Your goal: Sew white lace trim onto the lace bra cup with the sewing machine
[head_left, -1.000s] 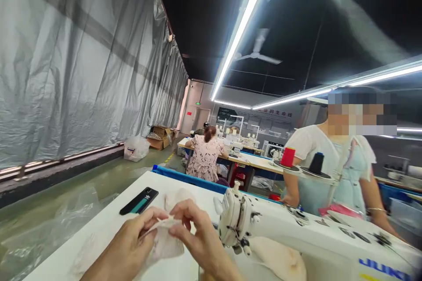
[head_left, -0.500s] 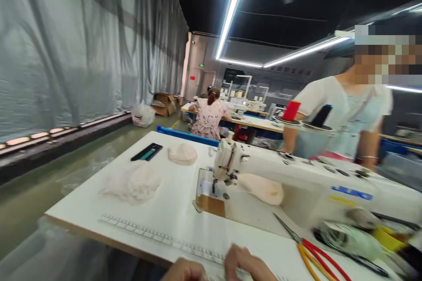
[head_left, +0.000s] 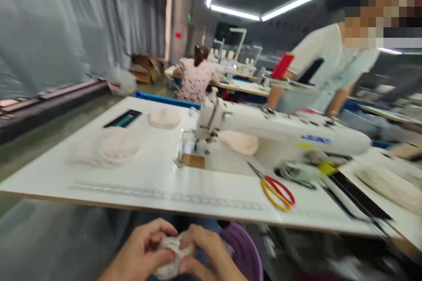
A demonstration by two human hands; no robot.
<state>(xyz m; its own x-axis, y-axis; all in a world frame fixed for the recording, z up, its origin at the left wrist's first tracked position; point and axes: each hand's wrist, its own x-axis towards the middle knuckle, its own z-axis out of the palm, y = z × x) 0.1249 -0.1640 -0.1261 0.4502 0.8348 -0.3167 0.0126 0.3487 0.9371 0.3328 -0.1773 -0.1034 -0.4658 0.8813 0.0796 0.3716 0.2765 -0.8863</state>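
Below the table's front edge, my left hand (head_left: pixel 143 250) and my right hand (head_left: pixel 206 250) are both closed round a small piece of white lace fabric (head_left: pixel 174 252), held over my lap. A white sewing machine (head_left: pixel 263 134) stands on the white table (head_left: pixel 158 180) ahead of me. On the table to the left lie a pale heap of fabric (head_left: pixel 105 149) and a rounded cream fabric piece (head_left: pixel 164 118). Another cream piece (head_left: pixel 239 142) rests under the machine's arm. The picture is smeared by motion.
Scissors with red and yellow handles (head_left: pixel 275 189) lie right of the needle. A dark phone (head_left: pixel 122 118) lies at the far left of the table. A person in a white top (head_left: pixel 325 70) stands behind the machine. Another person (head_left: pixel 195 80) sits farther back. A purple bin (head_left: pixel 244 254) is under the table.
My view has dropped from the room to the table. Both hands have come down from above the table to my lap, still holding the fabric.
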